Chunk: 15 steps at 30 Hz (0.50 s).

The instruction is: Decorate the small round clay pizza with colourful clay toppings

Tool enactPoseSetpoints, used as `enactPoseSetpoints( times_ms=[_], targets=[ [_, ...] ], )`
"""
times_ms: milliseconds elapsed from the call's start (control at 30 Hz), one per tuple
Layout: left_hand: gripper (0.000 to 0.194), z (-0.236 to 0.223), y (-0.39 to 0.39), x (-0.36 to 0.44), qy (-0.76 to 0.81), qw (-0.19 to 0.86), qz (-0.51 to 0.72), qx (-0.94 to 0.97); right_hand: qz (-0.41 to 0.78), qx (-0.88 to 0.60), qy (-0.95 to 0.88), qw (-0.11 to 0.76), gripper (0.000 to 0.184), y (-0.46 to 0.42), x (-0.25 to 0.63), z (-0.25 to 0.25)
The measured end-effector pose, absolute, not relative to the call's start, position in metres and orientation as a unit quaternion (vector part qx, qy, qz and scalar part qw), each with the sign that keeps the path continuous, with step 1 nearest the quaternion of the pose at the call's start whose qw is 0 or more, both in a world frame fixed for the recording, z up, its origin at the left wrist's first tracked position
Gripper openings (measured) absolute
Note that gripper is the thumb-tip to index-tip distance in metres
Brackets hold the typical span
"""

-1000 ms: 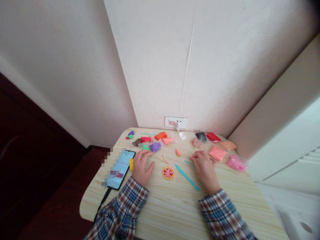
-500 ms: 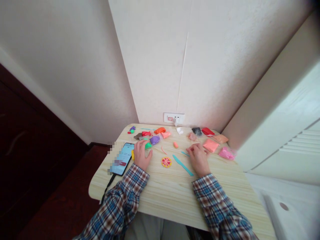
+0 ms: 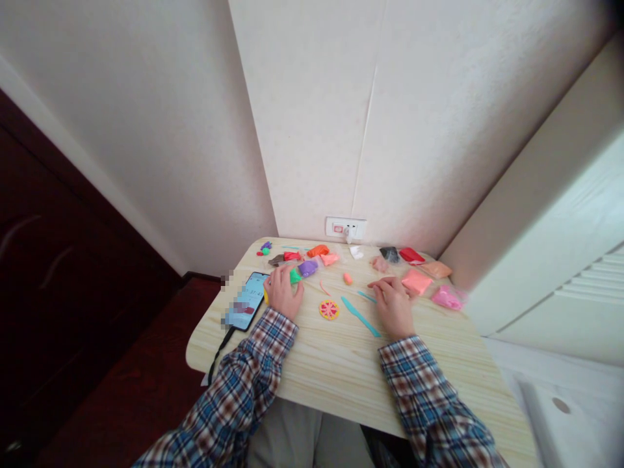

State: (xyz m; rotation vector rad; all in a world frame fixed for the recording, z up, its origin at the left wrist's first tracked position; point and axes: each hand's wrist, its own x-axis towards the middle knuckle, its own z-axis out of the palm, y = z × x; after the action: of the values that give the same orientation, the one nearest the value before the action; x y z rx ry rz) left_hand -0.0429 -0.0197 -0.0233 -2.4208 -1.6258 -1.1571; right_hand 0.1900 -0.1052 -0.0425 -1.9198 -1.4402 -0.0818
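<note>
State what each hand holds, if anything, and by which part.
Cannot be told for certain. The left hand lies beside the green packet with no clear grip; the right hand covers one end of the small blue tool, hiding any hold.

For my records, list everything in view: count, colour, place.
Table: one, pale wood, centre.
Phone: one, black-edged, table's left.
Cable: one, black, phone's near end.
Disc: one, yellow-red-pink, middle.
Strip: one, coral, middle.
Lump: one, orange-pink, middle.
Flat tools: two, turquoise, middle right.
Thin rod: one, turquoise, back left.
Chunk: one, yellow, beside phone.
Small pieces: three, purple-green-red, back-left corner.
Left packets: six, brown, red, orange, coral, purple, green, back.
Right packets: six, black, red, peach, coral, two pink, back.
Scrap: one, white, back middle.
Socket: one, white, behind table.
Wall: one, off-white, behind table.
Cabinet: one, white, right.
Dark panel: one, maroon, left.
Sleeves: two, blue-brown plaid, foreground.
Legs: two, grey-clad, near edge.
Left hand: one, beside chunk.
Right hand: one, by flat tools.
</note>
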Motion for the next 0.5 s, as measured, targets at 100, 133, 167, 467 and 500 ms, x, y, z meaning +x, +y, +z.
enactPoseSetpoints(
  times_ms=[100, 133, 167, 467, 500],
  targets=[
    [0.036, -0.023, -0.019, -0.044, -0.497, -0.009, -0.372, -0.784, -0.036, -0.735, -0.573, 0.360, 0.027, -0.107, 0.187, -0.041],
    [0.035, -0.023, -0.018, -0.044, -0.496, -0.009, -0.371, -0.784, -0.036, -0.734, -0.575, 0.360, 0.027, -0.108, 0.186, -0.041],
    [0.036, -0.023, -0.018, -0.043, -0.500, -0.004, -0.369, -0.784, -0.035, -0.732, -0.577, 0.359, 0.027, -0.108, 0.185, -0.040],
    [0.043, -0.015, -0.008, -0.031, -0.556, 0.041, -0.317, -0.767, -0.010, -0.738, -0.571, 0.360, 0.026, -0.109, 0.181, -0.038],
    [0.042, -0.015, -0.009, -0.031, -0.555, 0.039, -0.315, -0.769, -0.005, -0.738, -0.572, 0.358, 0.026, -0.109, 0.181, -0.038]
  ],
)
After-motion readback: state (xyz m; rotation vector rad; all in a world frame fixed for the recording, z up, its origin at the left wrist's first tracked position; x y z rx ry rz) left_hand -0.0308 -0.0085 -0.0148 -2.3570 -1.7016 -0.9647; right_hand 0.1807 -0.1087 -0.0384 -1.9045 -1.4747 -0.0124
